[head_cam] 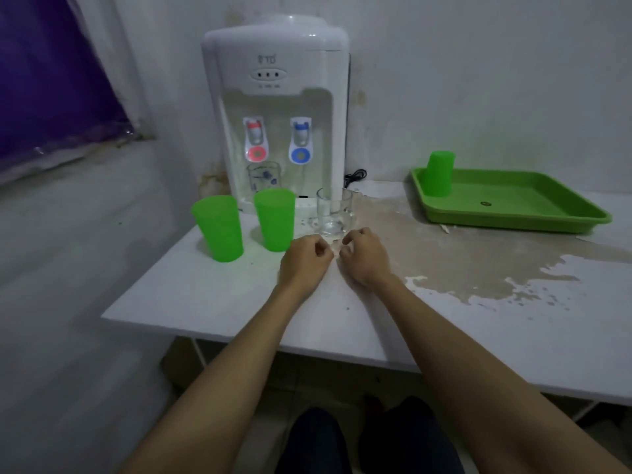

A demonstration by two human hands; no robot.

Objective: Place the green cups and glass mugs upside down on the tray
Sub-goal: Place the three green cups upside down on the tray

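Note:
Two green cups stand upright on the white table, one at the left (219, 227) and one beside it (274, 219). A clear glass mug (334, 210) stands upright just right of them. A second glass mug (263, 177) sits under the dispenser's red tap. On the green tray (533, 213) at the right, a third green cup (439, 173) stands upside down in the far left corner. My left hand (306, 260) and my right hand (364, 256) rest side by side on the table just in front of the clear mug, fingers curled, holding nothing.
A white water dispenser (277, 107) stands at the back against the wall, with a black cable (355, 176) to its right. A worn brownish patch (461, 254) covers the table's middle and right. The table's front edge (273, 347) is near my legs.

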